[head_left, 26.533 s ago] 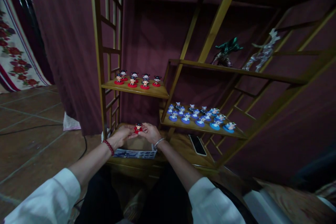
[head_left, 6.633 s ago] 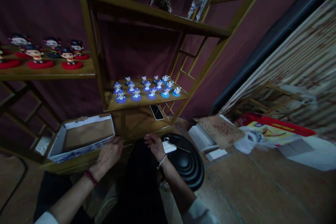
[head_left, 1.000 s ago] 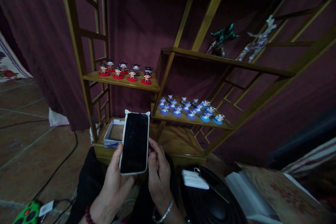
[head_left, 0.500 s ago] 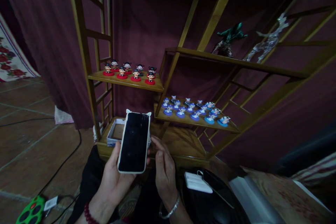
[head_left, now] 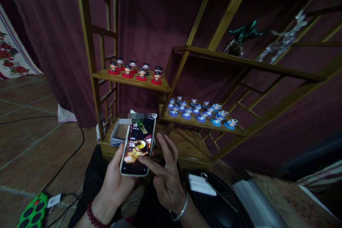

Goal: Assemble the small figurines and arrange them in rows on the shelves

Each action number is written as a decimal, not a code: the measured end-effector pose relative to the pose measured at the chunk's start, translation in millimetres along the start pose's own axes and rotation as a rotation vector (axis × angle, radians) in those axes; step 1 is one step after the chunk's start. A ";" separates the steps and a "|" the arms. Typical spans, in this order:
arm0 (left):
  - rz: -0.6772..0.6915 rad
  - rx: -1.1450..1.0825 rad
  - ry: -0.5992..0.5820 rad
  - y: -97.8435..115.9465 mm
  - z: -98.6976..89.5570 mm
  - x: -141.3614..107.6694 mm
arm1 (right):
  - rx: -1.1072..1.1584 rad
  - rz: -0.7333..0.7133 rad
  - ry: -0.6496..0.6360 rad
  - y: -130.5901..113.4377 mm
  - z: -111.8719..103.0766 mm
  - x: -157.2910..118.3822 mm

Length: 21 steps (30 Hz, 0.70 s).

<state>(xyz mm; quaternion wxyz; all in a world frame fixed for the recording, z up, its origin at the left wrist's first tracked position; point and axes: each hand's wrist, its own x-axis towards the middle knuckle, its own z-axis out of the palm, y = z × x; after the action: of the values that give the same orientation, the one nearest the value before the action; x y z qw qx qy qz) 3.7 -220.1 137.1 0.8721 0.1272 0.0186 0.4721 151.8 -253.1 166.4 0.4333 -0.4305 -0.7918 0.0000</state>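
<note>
A smartphone (head_left: 136,149) in a pale case with ear-shaped corners rests in my left hand (head_left: 116,174), thumb along its left edge. Its screen is lit, showing a clock and a picture of food. My right hand (head_left: 169,181) has its fingers spread, and the index fingertip is at the lower middle of the screen. Whether that fingertip presses the glass I cannot tell. Behind the phone, partly hidden by it, an open shallow box (head_left: 117,136) sits on the bottom shelf.
A wooden shelf unit (head_left: 176,73) stands ahead, holding several red-based figurines (head_left: 141,74) and several blue and purple ones (head_left: 201,114). Two statuettes (head_left: 243,39) occupy the upper right board. A white device (head_left: 201,184) lies at my right; a green object (head_left: 33,210) and cables are on the floor.
The phone's dark screen has lit up. My right hand has moved from beside the phone to over it, fingers spreading and index finger reaching the screen. The view has shifted slightly.
</note>
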 end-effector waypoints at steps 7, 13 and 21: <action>0.044 -0.035 0.076 0.2 0.8 -1.0 | -0.114 -0.160 -0.099 11.4 3.0 17.9; 0.060 0.017 0.157 -7.2 0.3 -3.4 | -0.293 0.049 0.375 52.4 -0.7 55.7; 0.078 -0.020 0.072 3.7 -6.2 0.6 | 0.158 0.097 0.487 22.6 -1.3 33.6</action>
<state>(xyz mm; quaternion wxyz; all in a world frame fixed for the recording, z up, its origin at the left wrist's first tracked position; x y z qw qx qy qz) 0.0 -216.3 132.1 0.8531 0.1022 0.0405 0.5100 159.6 -216.5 181.9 0.6428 -0.4200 -0.6403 -0.0211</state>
